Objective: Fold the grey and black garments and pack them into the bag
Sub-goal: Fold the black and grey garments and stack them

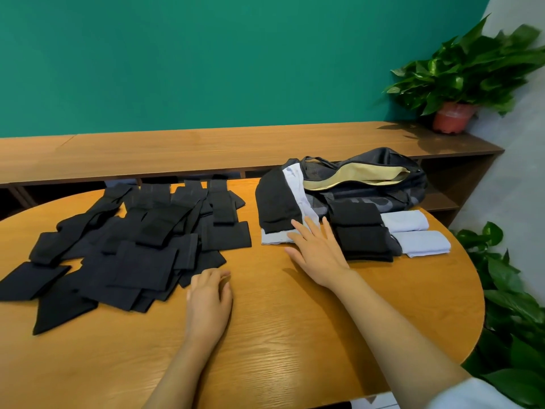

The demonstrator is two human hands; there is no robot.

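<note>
Under the right hand [317, 252], fingers flat and spread: grey garment [272, 238], bag [383, 193] beyond. Relaxed left hand [209, 293] holds nothing; black pile [132, 249] just left.

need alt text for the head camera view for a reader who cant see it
A person's right hand lies flat on a pale grey garment in front of an open dark bag on a wooden table. The left hand rests on the table beside a spread of black garments. Black and grey folded pieces lie by the bag.
</note>
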